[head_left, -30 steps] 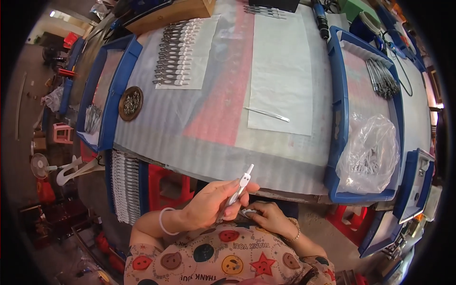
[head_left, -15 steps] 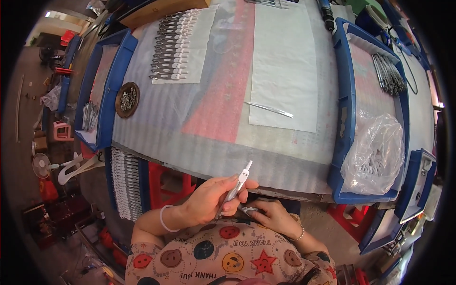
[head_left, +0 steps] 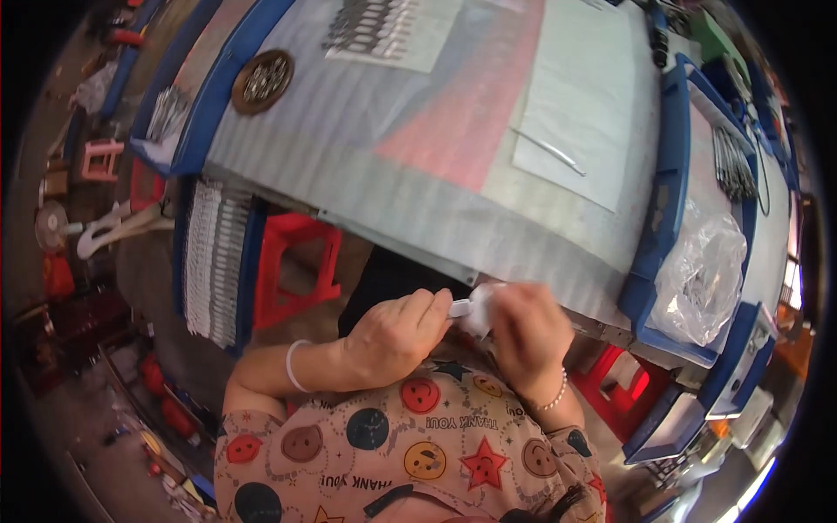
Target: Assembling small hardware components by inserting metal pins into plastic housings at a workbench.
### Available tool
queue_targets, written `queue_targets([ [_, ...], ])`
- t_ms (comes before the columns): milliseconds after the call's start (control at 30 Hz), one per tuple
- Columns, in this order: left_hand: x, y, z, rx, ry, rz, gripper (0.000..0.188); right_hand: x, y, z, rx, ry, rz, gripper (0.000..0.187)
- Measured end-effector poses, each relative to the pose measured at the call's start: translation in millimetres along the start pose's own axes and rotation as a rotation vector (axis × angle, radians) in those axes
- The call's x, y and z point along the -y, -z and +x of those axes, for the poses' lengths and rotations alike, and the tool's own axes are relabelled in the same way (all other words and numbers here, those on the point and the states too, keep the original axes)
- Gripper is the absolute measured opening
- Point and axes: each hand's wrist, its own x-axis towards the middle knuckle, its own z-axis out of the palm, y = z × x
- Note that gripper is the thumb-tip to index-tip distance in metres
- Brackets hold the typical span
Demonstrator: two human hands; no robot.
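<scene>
My left hand is just below the middle of the frame, its thumb and fingers clamped on a slim piece whose pale end sticks out toward the right. Just beside that end is a soft white cloth-like thing, at the fingertips of my right hand, which is blurred; I cannot tell whether those fingers are together or apart, nor whether the cloth touches the piece. Both hands are near the front edge of the table. Above them, right of centre, a slim metal strip lies tilted on a white sheet. At the upper left, a brown round dish holds small metal parts beside a blue tray. White-and-grey pieces lie in a row at the top edge. On the right, another blue tray holds a clear plastic bag and a metal bundle. At the left, below the tabletop, more pieces are stacked beside a red stool.
</scene>
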Motion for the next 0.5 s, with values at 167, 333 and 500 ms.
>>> queue_targets([
  [167, -2, 4, -26, 0.016, -0.003, 0.034, 0.022, 3, -22, -5, 0.227, -0.114, 0.021, 0.027],
  [333, -2, 3, -44, -0.059, -0.043, 0.067, 0.018, 26, -31, -13, 0.275, 0.126, -0.033, 0.034],
  [500, 4, 3, -64, 0.025, 0.22, -0.252, 0.019, 12, -26, -17, 0.187, -0.439, 0.28, 0.014],
])
